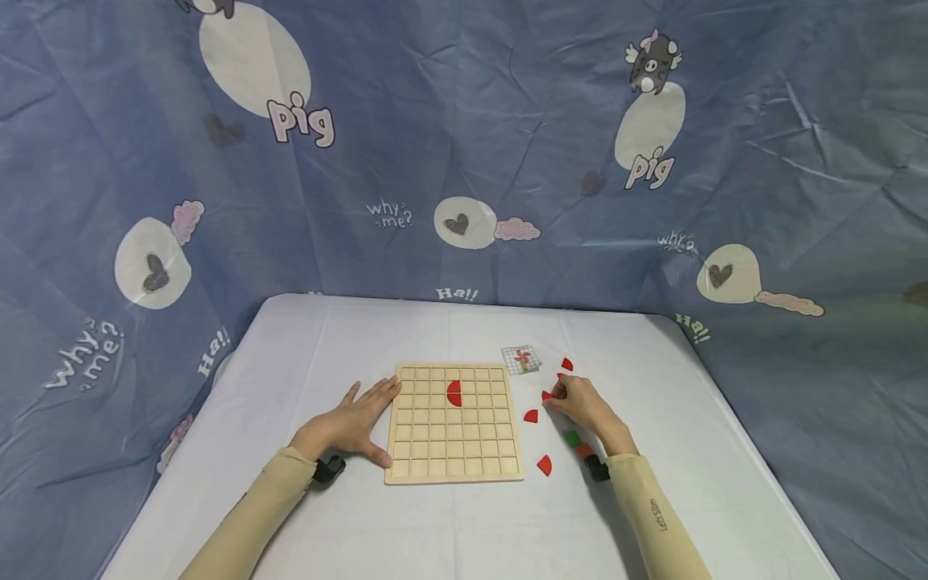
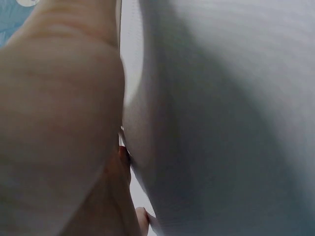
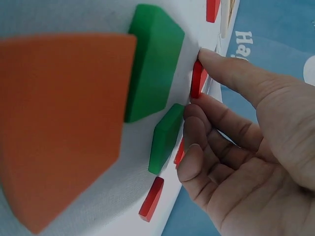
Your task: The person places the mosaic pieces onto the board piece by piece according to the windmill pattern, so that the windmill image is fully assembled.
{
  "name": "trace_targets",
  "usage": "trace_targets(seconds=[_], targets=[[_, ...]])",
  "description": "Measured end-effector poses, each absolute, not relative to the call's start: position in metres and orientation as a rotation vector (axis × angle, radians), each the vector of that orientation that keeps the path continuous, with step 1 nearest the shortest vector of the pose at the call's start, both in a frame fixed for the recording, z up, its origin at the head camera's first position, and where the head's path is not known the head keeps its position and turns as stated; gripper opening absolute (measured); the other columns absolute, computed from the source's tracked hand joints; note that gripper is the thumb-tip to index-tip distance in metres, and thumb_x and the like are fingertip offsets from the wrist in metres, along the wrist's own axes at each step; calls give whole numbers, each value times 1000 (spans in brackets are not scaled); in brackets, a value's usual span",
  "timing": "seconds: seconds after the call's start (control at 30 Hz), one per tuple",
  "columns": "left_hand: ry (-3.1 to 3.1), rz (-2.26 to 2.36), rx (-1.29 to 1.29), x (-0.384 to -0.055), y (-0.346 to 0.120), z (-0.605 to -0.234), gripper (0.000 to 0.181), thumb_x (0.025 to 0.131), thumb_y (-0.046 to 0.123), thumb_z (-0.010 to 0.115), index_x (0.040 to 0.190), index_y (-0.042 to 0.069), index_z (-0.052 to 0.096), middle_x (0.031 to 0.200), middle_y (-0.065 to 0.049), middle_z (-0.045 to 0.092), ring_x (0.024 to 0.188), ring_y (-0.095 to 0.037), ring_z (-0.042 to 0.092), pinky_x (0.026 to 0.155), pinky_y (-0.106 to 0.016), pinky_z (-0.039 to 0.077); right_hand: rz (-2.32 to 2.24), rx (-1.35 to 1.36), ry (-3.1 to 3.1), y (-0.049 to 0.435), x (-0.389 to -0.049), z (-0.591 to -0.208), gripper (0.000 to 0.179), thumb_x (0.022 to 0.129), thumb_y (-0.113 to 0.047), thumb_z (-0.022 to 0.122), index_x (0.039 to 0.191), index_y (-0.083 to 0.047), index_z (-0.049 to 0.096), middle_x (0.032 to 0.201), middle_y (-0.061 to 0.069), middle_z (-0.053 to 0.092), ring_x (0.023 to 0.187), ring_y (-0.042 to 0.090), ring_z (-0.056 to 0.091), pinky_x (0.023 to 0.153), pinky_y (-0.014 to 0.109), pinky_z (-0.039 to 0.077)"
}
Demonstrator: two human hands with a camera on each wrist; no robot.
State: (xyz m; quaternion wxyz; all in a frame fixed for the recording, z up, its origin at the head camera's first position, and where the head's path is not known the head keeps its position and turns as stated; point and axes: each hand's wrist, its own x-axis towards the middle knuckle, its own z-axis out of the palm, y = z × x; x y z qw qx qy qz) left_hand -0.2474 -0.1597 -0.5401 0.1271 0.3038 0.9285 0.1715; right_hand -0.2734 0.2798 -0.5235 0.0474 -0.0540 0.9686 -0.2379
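Observation:
My left hand (image 1: 354, 423) lies with spread fingers along the left edge of a wooden grid board (image 1: 392, 477), thumb and fingertips at its frame. The left wrist view is mostly palm (image 2: 59, 128) and white cloth. Two red quarter-circle pieces (image 1: 454, 399) lie in the board's upper middle cells, one above the other. Right of the board, my right hand (image 1: 586, 404) pinches another red quarter-circle piece (image 3: 197, 81) between thumb and forefinger, close over the table. Its other fingers are curled in.
Loose red pieces lie right of the board, one near its lower corner (image 1: 544, 465) and one higher (image 1: 532, 416). Green (image 3: 155, 64) and orange blocks (image 3: 64, 123) sit beneath the right wrist. A pattern card (image 1: 520, 359) lies behind. A blue printed curtain (image 1: 464, 145) surrounds the white table (image 1: 348, 524).

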Motion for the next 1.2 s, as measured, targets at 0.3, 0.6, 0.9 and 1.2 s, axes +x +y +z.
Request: trace_targets(seconds=[0.3,0.6,0.9,1.2], targets=[[2701,505,875,-248,-159,-540,139,54,70,78,154,2,10,163,-17,6,150,-37,8,116,-65,-1,-755,-169,2958,280,-274,-523,28,82,-31,77,79,-8,61,70,1,57,62,12,49,55,25,41],[2701,500,880,-247,-160,-540,139,54,71,76,154,1,10,163,-17,5,150,-36,7,116,-65,-1,-747,-406,2922,282,-272,-521,27,84,-19,74,107,-8,67,90,1,62,77,12,53,68,29,47],[2710,504,887,-247,-160,-539,139,54,70,77,154,0,10,162,-18,6,149,-38,9,116,-66,0,-708,-402,2912,280,-273,-524,29,84,-14,74,111,-5,67,92,2,59,77,13,50,68,28,45],[2707,482,878,-249,-160,-541,141,53,73,76,154,2,9,163,-17,5,150,-37,7,116,-65,-1,-702,-368,2931,280,-274,-526,26,83,-13,74,107,-3,68,89,2,60,77,14,51,70,30,47]])
